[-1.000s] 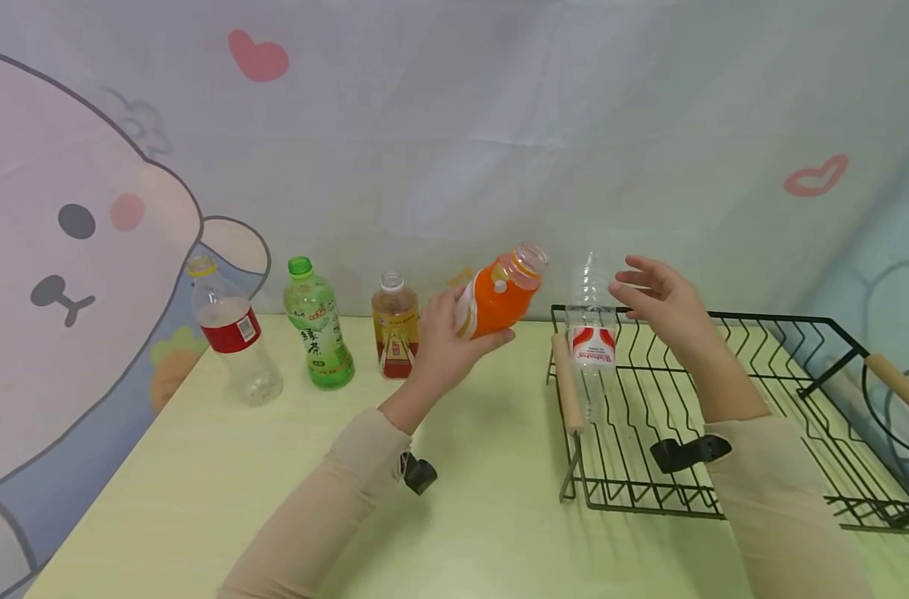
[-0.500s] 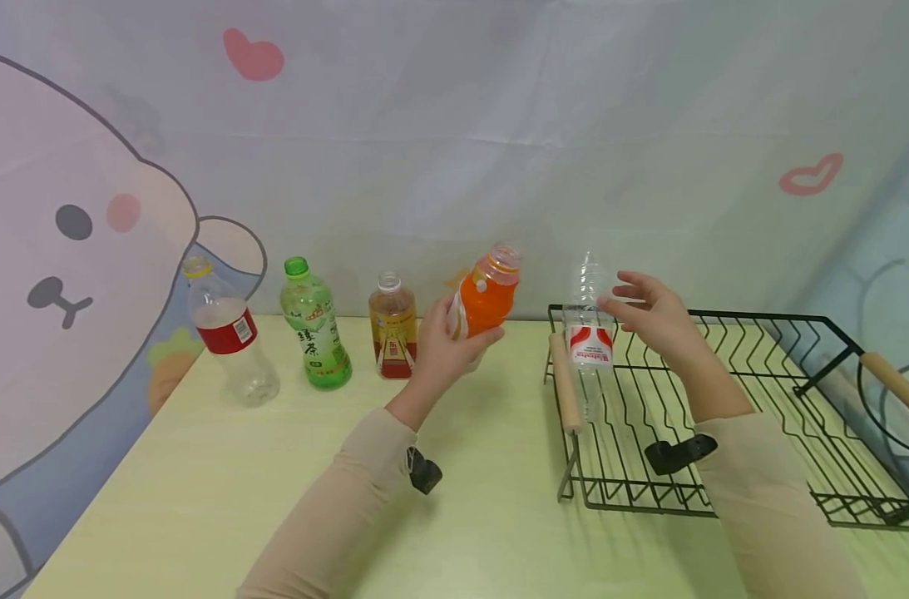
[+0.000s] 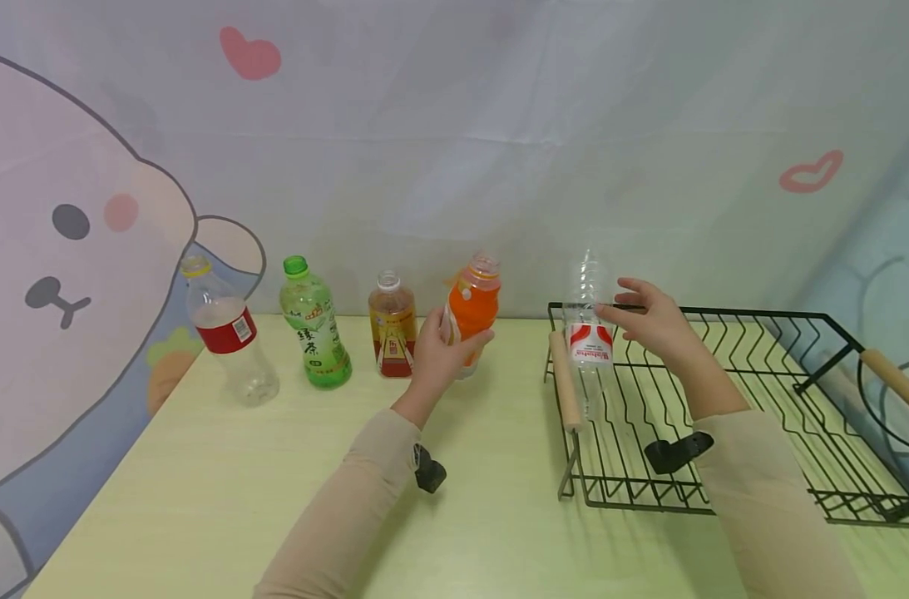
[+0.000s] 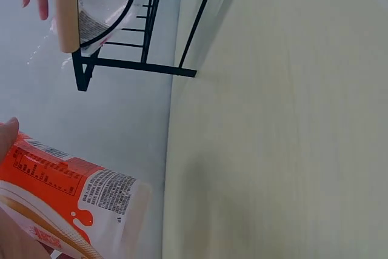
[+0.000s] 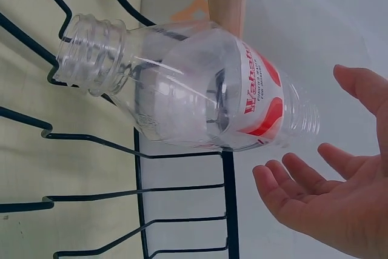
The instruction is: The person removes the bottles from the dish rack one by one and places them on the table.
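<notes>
My left hand [image 3: 442, 349] grips an orange-wrapped plastic bottle [image 3: 475, 306], its uncapped mouth up and slightly tilted. In the left wrist view the orange bottle's [image 4: 73, 192] pale base shows; whether it touches the table I cannot tell. A clear water bottle [image 3: 590, 343] with a red-and-white label stands neck down in the left end of a black wire rack [image 3: 694, 368]. Beside its upper part is my right hand [image 3: 652, 320], fingers loosely spread. In the right wrist view a gap shows between the right hand [image 5: 339, 180] and the clear bottle [image 5: 194, 86].
Left of the orange bottle stand an amber tea bottle [image 3: 394, 329], a green tea bottle [image 3: 318, 329] and a clear bottle with a red label [image 3: 233, 333]. The rack has wooden handles [image 3: 565, 383] at both ends. A printed curtain [image 3: 454, 150] hangs behind the table [image 3: 222, 491].
My left hand has moved left and lower with the orange bottle, turning it from tilted to nearly upright. My right hand has dropped slightly and moved left. The clear bottle stays in the rack.
</notes>
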Demonstrator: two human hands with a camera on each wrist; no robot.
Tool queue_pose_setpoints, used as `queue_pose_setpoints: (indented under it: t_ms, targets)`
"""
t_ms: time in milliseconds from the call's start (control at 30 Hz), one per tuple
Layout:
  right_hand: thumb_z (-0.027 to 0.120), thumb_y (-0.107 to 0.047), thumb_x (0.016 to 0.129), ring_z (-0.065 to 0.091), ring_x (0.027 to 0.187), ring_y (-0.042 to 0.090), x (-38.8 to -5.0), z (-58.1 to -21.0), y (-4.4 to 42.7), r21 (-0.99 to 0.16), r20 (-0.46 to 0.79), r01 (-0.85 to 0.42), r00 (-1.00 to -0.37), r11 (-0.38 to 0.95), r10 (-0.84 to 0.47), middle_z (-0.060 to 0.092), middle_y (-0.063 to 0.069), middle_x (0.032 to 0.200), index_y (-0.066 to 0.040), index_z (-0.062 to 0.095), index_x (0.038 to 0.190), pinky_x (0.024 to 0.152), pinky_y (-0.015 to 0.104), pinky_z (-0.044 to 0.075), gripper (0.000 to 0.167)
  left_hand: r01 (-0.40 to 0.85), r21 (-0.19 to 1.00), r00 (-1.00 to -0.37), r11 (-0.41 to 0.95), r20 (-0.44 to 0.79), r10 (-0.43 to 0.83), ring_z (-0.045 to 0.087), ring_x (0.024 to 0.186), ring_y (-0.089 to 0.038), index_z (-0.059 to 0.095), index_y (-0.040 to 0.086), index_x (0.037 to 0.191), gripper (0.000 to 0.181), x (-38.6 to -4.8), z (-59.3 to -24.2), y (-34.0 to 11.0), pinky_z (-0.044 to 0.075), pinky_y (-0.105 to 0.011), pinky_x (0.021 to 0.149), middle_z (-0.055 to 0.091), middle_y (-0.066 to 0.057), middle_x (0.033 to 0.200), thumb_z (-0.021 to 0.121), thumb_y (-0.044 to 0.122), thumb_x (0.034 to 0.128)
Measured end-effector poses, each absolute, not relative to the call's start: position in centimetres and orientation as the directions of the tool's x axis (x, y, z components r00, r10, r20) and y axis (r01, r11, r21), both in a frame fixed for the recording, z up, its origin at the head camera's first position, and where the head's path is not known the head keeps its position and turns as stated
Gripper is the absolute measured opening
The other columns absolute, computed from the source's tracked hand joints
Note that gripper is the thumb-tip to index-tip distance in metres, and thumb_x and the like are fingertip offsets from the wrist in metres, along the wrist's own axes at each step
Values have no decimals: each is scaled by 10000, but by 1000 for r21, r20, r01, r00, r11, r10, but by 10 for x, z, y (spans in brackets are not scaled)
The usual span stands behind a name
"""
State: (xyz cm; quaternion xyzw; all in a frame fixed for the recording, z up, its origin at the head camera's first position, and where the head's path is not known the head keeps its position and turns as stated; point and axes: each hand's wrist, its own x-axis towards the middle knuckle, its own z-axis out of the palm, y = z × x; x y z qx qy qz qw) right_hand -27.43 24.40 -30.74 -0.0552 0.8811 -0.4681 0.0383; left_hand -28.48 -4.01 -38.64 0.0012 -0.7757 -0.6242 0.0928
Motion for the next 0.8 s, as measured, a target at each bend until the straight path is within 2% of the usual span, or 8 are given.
queue_pose_setpoints:
  t_ms: [400,800]
  targets:
    - [589,-462,928,458,1250,473,-276,-313,244,-804,-87,-8,-988,595,-130,244,251,1538,-84,86,1550,1028,570,390,885,60,975,-984,214,94,-151,497,1244,-267,470,145,1288,657,-290,-400,-41,375,-491,1067,551,-37,1307,801,391,776]
    - [626,-399,922,472,1244,448,-281,-320,241,-803,-149,23,-975,596,-162,236,297,1516,-39,24,1541,995,521,443,936,19,984,-984,175,49,-170,406,1356,-281,396,119,1385,771,-294,-411,-44,323,-501,1107,471,-64,1421,790,403,785]
